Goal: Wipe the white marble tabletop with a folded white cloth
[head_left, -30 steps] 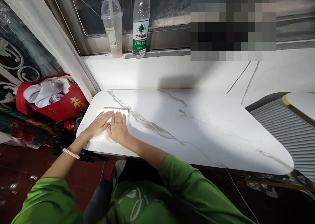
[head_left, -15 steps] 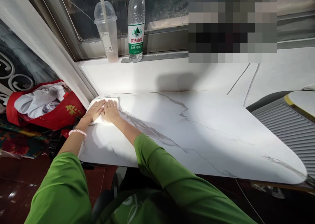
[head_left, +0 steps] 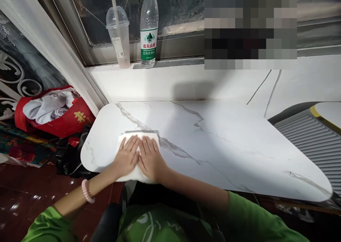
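Note:
A white cloth (head_left: 141,176) lies flat on the white marble-patterned tabletop (head_left: 223,157), its lower part at the near edge. My left hand (head_left: 126,157) presses on the cloth with fingers stretched out and a pink coiled band round the wrist. Beside it, touching at the thumbs, my right hand (head_left: 151,157) also lies flat on the cloth, fingers extended. Neither hand is wrapped round anything. Part of the cloth is hidden under both palms.
On the window ledge stand a clear plastic cup (head_left: 119,39) with a straw and a water bottle (head_left: 149,32). A red bag (head_left: 64,119) holding white fabric sits left of the table. At the right is a grey ridged surface (head_left: 303,139). A pixelated patch covers part of the window.
Both hands and the white cloth have moved from the table's far left corner toward me and to the right, reaching the near edge. The hands stay flat on the cloth.

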The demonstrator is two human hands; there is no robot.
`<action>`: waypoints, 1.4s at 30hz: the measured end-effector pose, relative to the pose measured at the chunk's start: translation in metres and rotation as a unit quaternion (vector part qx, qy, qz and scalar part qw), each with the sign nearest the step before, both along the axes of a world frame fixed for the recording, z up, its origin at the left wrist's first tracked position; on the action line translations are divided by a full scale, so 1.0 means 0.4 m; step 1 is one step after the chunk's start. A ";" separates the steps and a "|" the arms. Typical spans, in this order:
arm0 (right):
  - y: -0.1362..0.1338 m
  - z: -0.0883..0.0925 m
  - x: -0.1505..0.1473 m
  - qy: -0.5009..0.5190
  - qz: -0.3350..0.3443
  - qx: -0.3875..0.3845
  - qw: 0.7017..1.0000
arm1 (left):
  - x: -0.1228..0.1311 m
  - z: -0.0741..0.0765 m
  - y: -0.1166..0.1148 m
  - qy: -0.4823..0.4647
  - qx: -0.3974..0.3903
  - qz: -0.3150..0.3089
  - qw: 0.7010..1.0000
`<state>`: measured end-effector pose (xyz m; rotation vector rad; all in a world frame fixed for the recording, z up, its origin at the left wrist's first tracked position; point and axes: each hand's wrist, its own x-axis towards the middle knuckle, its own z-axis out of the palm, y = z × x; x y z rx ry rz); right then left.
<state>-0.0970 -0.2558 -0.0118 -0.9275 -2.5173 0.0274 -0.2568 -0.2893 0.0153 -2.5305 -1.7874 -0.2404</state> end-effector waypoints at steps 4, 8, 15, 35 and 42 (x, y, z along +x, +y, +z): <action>-0.022 0.005 0.049 -0.015 -0.013 -0.002 1.000 | 0.041 0.004 -0.009 -0.007 -0.011 -0.037 0.999; 0.091 0.027 -0.005 -0.051 -0.039 -0.055 0.996 | -0.008 -0.008 0.109 -0.003 -0.032 -0.042 0.999; 0.396 0.027 -0.105 -0.026 -0.093 -0.038 0.995 | -0.064 0.004 0.431 -0.010 -0.042 0.017 0.999; 0.001 -0.007 0.179 -0.040 -0.038 0.035 0.998 | 0.195 -0.021 0.019 -0.017 0.023 -0.010 1.000; 0.061 0.001 0.186 -0.062 -0.094 -0.029 0.993 | 0.210 -0.025 0.089 -0.009 -0.009 -0.029 0.999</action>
